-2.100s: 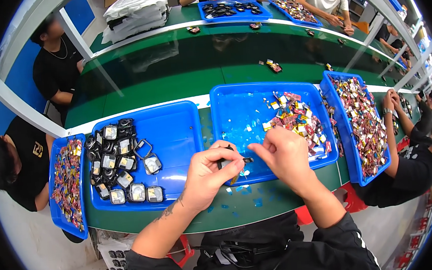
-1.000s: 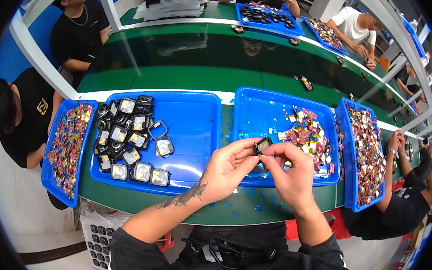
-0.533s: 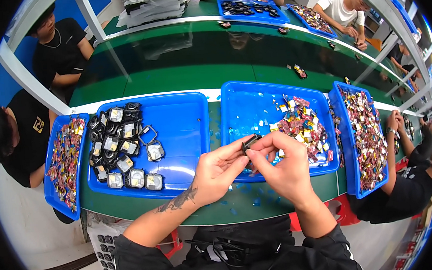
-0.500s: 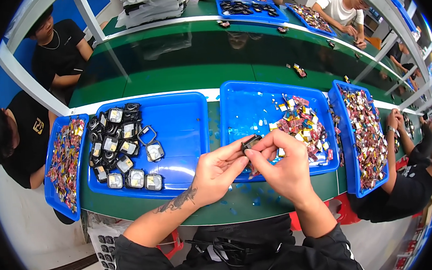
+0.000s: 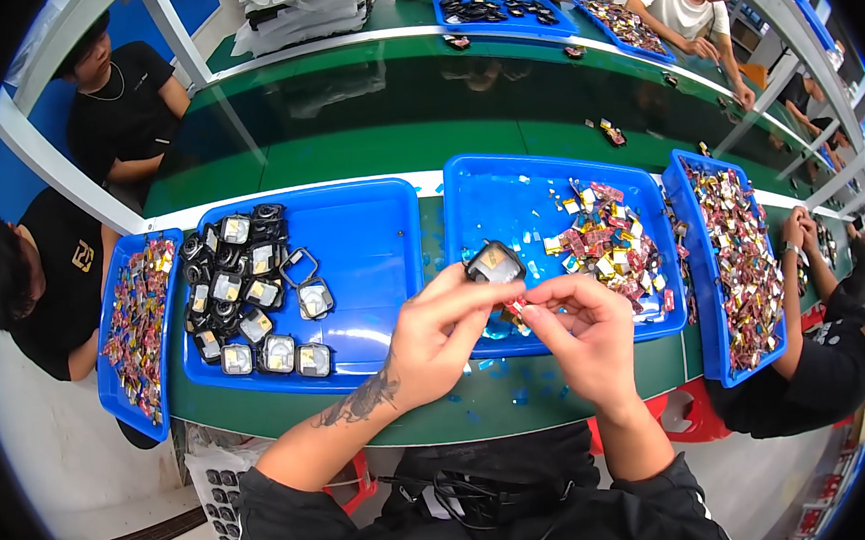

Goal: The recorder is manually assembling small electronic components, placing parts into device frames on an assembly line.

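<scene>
A black square casing [image 5: 495, 263] with a clear, yellowish face rests in the fingers of my left hand [image 5: 433, 338], tilted with its face up. Just below it, my right hand [image 5: 587, 334] pinches a small red-and-white part [image 5: 518, 309] between thumb and forefinger; whether the part is joined to the casing is hidden by the fingers. Both hands are over the near edge of a blue tray [image 5: 486, 171], which holds a heap of small red, yellow and silver parts [image 5: 616, 242]. Blue film scraps lie around the heap.
To the left, a second blue tray [image 5: 373, 274] holds several black casings [image 5: 253, 283]. Narrower blue bins of small parts stand at the far left [image 5: 136, 331] and right [image 5: 738, 259]. Beyond a white rail runs a green belt [image 5: 362, 124] carrying loose parts. Co-workers sit around.
The casing has turned from edge-on to face up in my left hand. My right fingers have moved down off the casing, and the red-and-white part now shows in them.
</scene>
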The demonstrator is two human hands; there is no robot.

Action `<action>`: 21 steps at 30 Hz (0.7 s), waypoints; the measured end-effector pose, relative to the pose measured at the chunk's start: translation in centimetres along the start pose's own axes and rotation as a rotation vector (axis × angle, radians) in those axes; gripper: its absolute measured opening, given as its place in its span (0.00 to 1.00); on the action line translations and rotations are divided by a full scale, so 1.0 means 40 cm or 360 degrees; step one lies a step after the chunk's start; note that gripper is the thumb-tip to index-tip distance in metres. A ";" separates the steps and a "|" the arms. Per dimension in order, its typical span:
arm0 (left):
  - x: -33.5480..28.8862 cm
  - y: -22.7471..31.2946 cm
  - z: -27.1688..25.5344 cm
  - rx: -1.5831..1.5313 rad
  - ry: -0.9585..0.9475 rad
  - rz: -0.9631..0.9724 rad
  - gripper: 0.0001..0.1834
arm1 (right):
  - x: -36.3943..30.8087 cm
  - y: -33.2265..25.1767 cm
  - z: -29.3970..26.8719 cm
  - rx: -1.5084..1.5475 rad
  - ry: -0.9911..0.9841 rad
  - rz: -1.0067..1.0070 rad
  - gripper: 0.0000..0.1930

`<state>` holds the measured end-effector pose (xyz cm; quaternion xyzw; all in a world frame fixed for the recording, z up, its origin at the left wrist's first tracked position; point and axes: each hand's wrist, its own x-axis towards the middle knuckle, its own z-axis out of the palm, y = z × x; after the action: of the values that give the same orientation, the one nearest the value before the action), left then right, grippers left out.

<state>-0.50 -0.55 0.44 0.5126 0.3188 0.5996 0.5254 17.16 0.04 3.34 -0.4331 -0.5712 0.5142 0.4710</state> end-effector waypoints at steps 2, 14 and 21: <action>0.013 0.034 -0.007 0.0988 -0.0260 0.0254 0.18 | 0.001 -0.008 -0.008 -0.0023 -0.0031 0.0012 0.06; 0.003 0.020 -0.009 0.0714 -0.0405 -0.0231 0.13 | 0.003 -0.005 -0.058 0.0427 -0.0252 0.0283 0.06; -0.004 -0.021 0.012 -0.0480 -0.0054 -0.0887 0.11 | -0.015 0.015 -0.036 0.0251 -0.0045 0.0095 0.08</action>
<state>0.20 -0.57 -0.26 0.3317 0.3456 0.4645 0.7448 18.70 -0.24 2.72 -0.4040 -0.5223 0.5775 0.4801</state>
